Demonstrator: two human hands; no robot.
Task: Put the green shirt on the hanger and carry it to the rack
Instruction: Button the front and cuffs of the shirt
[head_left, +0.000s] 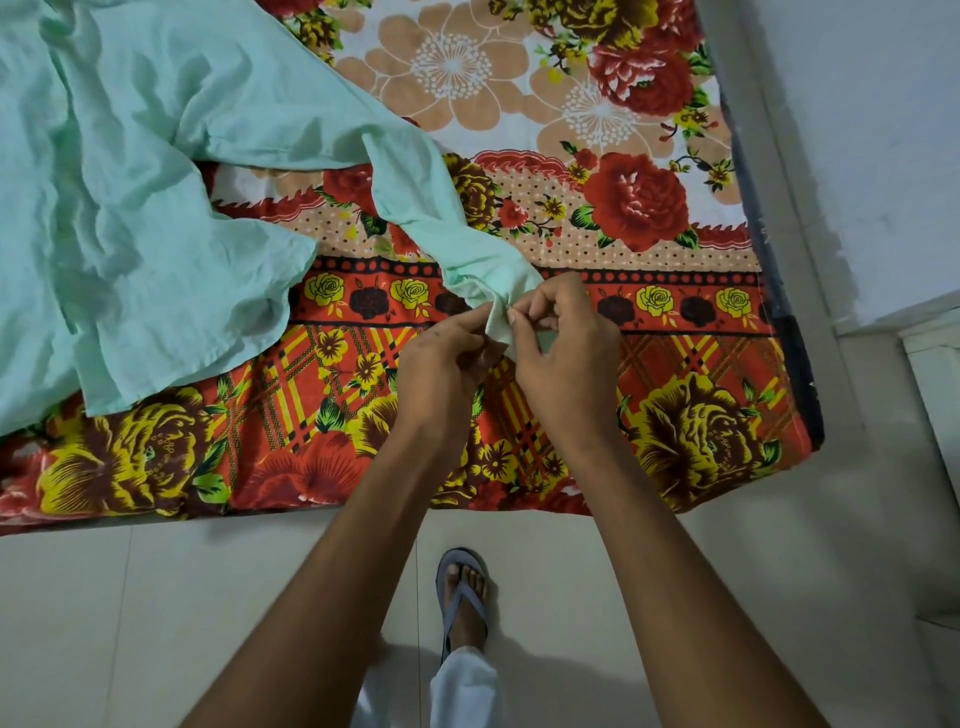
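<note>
The shirt (119, 171) is pale mint green, thin and heavily creased. It lies spread and rumpled on the bed (649, 426), filling the upper left of the view and running off the left and top edges. One long sleeve (415, 197) stretches from the body toward the bed's near edge, twisted along its length, its cuff (496, 317) bunched and lifted slightly.

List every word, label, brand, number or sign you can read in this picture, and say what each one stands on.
None: no readable text anywhere in the view.
Green shirt: plain cloth, no tag or print showing; the cuff is pinched between the left hand and right hand.
Bedsheet: flowers and checks only, no lettering.
Sandal: no brand mark visible.
Floor and wall: bare, no signs.
</note>
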